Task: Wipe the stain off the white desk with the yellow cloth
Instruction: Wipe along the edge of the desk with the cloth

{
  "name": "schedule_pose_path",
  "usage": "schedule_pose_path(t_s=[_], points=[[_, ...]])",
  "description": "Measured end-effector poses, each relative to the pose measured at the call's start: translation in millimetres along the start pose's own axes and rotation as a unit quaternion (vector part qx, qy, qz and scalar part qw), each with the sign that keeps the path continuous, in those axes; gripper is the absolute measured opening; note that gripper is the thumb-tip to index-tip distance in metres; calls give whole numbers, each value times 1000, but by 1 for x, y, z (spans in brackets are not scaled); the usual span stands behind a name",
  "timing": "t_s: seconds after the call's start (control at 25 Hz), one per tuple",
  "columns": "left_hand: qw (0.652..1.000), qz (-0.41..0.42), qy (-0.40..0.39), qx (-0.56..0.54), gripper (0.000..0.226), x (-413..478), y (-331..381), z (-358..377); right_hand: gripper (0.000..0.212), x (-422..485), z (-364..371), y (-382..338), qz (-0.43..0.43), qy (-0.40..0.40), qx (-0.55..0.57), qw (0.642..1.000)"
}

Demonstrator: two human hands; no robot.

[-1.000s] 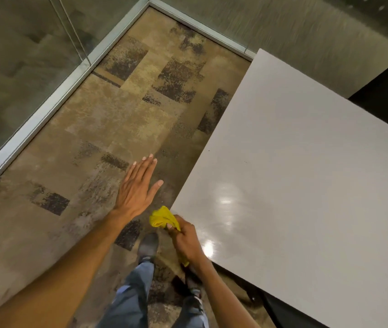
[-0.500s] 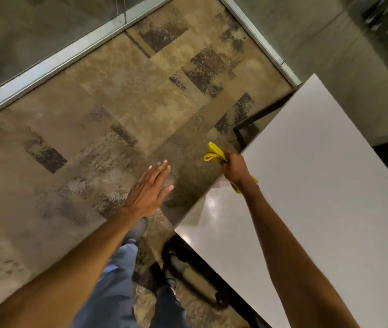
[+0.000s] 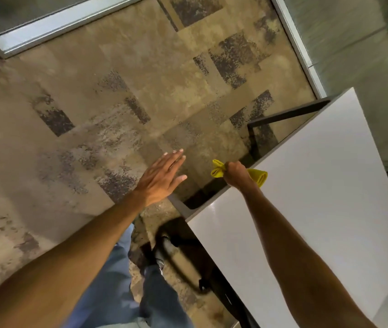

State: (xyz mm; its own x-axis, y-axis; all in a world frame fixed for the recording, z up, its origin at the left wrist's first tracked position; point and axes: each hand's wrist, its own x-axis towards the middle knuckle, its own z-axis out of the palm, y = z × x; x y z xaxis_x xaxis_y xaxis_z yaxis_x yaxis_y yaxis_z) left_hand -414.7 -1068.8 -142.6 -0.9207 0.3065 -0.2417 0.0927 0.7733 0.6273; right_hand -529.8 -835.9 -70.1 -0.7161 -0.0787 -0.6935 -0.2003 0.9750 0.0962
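The white desk (image 3: 325,185) fills the right side of the head view, its left edge running diagonally. My right hand (image 3: 235,174) is fisted around the bunched yellow cloth (image 3: 258,176) right at that left edge; one end of the cloth pokes out over the floor, the other lies on the desk top. My left hand (image 3: 162,178) hovers flat over the carpet, left of the desk, fingers spread and holding nothing. No stain is visible on the desk surface.
Brown patterned carpet (image 3: 117,102) covers the floor. A glass wall with a metal frame (image 3: 58,22) runs along the top, another (image 3: 299,50) at upper right. The dark desk frame (image 3: 289,114) shows under the top. My legs and shoes (image 3: 155,268) stand beside the desk corner.
My right hand has carried the cloth up from beside the desk corner onto the desk's left edge. The view has swung left, and my left hand stays flat over the floor.
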Motion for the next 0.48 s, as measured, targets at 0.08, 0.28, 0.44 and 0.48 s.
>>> schedule_pose_path(t_s=[0.08, 0.28, 0.44, 0.48], points=[[1000, 2, 7, -2, 72, 0, -1, 0, 27, -6, 6, -8, 0, 2, 7, 1000], [1000, 9, 24, -7, 71, -1, 1, -1, 26, -26, 18, -28, -27, -14, -14, 999], [1000, 3, 22, -6, 72, -2, 2, -8, 23, -38, 29, -46, -13, -26, 3, 1000], [1000, 0, 21, -2, 74, -3, 2, -9, 22, -44, 32, -54, -13, -26, 12, 1000]])
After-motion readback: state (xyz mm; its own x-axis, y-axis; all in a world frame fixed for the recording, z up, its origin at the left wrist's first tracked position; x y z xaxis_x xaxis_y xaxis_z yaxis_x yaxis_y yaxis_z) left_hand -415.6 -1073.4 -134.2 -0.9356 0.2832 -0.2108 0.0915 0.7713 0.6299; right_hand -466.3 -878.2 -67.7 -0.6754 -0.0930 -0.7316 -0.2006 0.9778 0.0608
